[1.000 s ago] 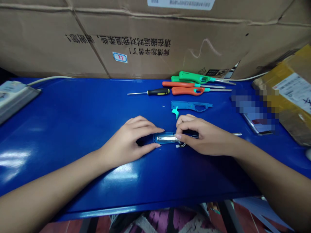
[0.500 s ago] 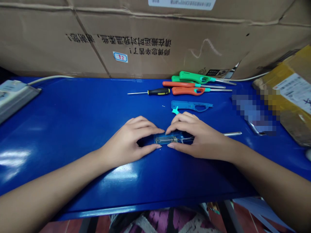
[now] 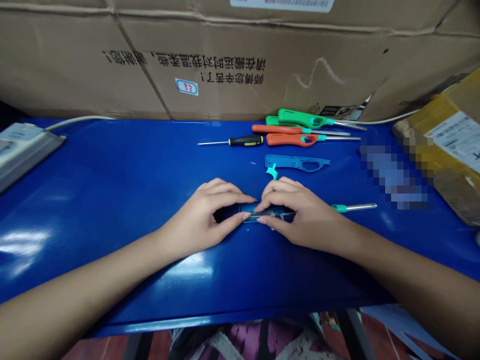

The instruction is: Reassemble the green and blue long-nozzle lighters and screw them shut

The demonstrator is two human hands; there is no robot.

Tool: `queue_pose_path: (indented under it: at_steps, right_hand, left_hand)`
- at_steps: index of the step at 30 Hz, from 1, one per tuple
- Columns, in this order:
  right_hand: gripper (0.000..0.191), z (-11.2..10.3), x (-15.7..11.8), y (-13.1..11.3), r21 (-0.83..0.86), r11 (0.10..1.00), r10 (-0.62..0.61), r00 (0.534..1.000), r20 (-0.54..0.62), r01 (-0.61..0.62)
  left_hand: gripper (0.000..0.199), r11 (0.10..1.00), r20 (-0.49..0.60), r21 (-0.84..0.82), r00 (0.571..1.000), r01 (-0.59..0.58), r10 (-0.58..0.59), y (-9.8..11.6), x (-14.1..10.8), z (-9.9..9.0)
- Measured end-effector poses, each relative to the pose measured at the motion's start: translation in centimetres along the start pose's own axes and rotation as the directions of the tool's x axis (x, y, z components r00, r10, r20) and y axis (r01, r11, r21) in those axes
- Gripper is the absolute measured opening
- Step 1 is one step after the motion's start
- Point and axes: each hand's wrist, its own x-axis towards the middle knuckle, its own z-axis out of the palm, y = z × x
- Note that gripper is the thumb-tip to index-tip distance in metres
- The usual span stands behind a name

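Observation:
Between my hands lies a blue lighter half shell (image 3: 247,206) with inner parts and thin wires in it. My left hand (image 3: 210,212) pinches its left end, thumb and fingertips on the parts. My right hand (image 3: 300,210) grips the shell's middle with thumb and index finger, covering much of it. A metal tube (image 3: 360,206) with a teal collar sticks out to the right of my right hand. Just above that hand sits a small teal piece (image 3: 272,171), beside another blue half shell (image 3: 294,162).
Red lighters (image 3: 287,139) and green lighters (image 3: 300,118) lie at the back beside a screwdriver (image 3: 245,141). A large cardboard box (image 3: 135,95) stands behind. At the right are a taped box (image 3: 450,145) and a blurred flat object (image 3: 397,175); a power strip (image 3: 26,150) is at the left.
My left thumb has moved up onto the inner parts, and my right fingers have closed in over the shell. More of the tube and its teal collar now shows.

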Motion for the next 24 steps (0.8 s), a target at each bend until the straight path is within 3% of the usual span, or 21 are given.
queue_pose_path:
  at_steps: [5, 10, 17, 21, 24]
  right_hand:
    - [0.020, -1.3, -0.5, -0.2, -0.037, 0.999, 0.006, 0.998, 0.055, -0.004]
    - [0.009, -2.5, -0.9, -0.2, -0.062, 0.998, 0.020, 0.997, 0.080, -0.015]
    - [0.006, -2.3, -0.9, -0.4, -0.068, 0.998, 0.019, 0.996, 0.092, -0.013]
    - [0.006, -2.4, -1.3, -0.7, -0.115, 0.993, 0.053, 0.993, 0.102, -0.041]
    - [0.005, -2.4, -1.4, -0.9, -0.138, 0.988, 0.085, 0.986, 0.142, -0.065]
  left_hand:
    - [0.021, 0.996, 0.059, -0.031, 0.995, 0.081, -0.079, 0.4, 0.0, -0.7]
    - [0.021, 0.994, 0.155, -0.036, 0.983, 0.107, -0.100, 0.8, -0.1, -1.8]
    - [0.022, 0.997, 0.019, 0.022, 0.997, 0.069, -0.069, 1.1, -0.7, -0.5]
    - [0.021, 0.991, 0.038, 0.130, 0.999, -0.025, 0.020, 1.0, -1.1, 0.0]
    - [0.018, 0.993, 0.045, 0.116, 0.999, -0.026, 0.021, 0.9, -1.3, 0.1]
